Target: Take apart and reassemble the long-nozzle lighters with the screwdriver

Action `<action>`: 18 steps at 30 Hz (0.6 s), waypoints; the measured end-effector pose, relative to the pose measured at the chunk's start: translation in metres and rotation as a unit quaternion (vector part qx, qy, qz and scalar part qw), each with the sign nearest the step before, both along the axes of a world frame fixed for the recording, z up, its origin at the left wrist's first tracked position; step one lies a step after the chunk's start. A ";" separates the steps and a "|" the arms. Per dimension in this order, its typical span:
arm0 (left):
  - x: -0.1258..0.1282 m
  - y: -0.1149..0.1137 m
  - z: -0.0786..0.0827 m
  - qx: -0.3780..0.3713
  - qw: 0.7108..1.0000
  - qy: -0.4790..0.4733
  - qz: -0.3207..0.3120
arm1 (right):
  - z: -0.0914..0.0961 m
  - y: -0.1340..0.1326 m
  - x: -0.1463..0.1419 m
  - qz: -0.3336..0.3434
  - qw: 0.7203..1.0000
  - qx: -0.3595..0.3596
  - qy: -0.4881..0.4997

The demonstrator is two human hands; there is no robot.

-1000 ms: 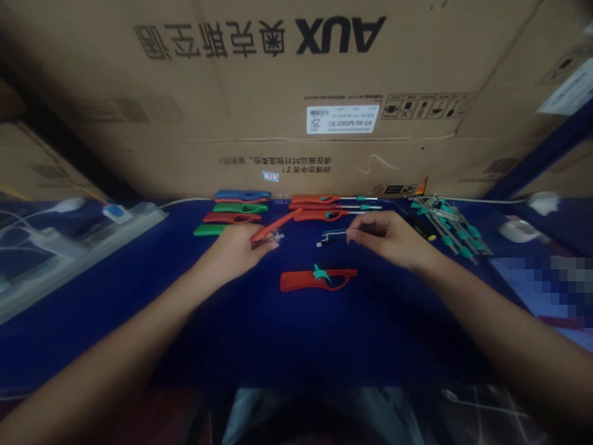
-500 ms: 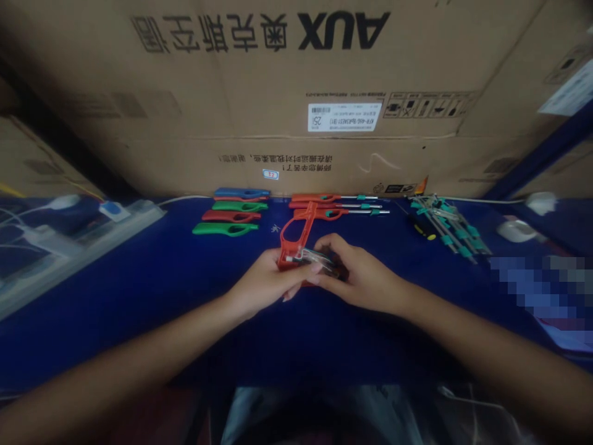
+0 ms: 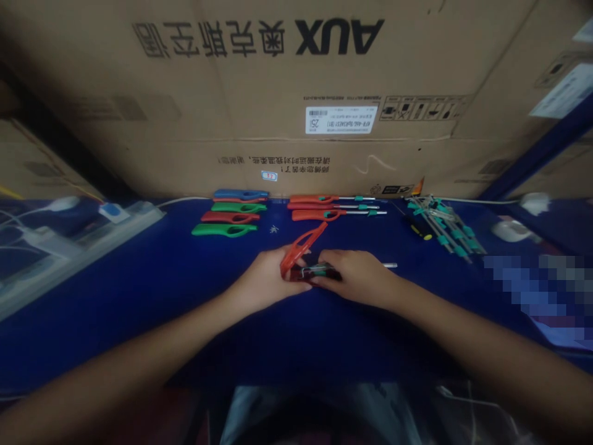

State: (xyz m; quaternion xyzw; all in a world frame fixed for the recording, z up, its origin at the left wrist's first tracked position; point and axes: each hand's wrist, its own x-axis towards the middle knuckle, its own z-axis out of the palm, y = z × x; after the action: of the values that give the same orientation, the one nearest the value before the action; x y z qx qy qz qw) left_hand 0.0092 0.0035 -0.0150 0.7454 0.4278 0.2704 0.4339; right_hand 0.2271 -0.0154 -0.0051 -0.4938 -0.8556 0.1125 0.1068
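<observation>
Fingers clamped, left hand [image 3: 265, 278] on red shell [image 3: 303, 243], right hand [image 3: 359, 278] on lighter insert [image 3: 317, 270]

Both hands, left hand [image 3: 266, 278] and right hand [image 3: 359, 278], grip a red lighter shell [image 3: 302, 246].

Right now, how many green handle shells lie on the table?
2, both in the left group: one green shell at the front, the other two rows back, near the blue shell. Others may be hidden.

You hold a red shell [image 3: 302, 247] over the dark blue desk [image 3: 139, 278]; green handles [image 3: 225, 230] lie beyond, against a brown carton [image 3: 185, 123].
</observation>
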 end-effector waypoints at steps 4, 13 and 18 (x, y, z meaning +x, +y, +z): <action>0.001 -0.002 0.008 0.055 0.997 0.050 -0.009 | 0.000 0.003 0.003 0.029 0.999 0.035 0.027; -0.016 0.012 0.016 0.096 0.983 0.144 -0.058 | 0.033 0.027 0.054 -0.149 0.954 0.251 0.074; -0.019 0.014 0.013 0.174 0.960 0.188 -0.109 | 0.036 0.067 0.124 -0.419 0.896 0.143 0.017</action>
State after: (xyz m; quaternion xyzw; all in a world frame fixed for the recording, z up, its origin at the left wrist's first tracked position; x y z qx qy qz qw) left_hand -0.0093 0.0178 -0.0017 0.8889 0.3641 0.1462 0.2364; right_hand 0.3512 0.0516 0.0312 -0.7843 -0.5743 -0.0578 0.2276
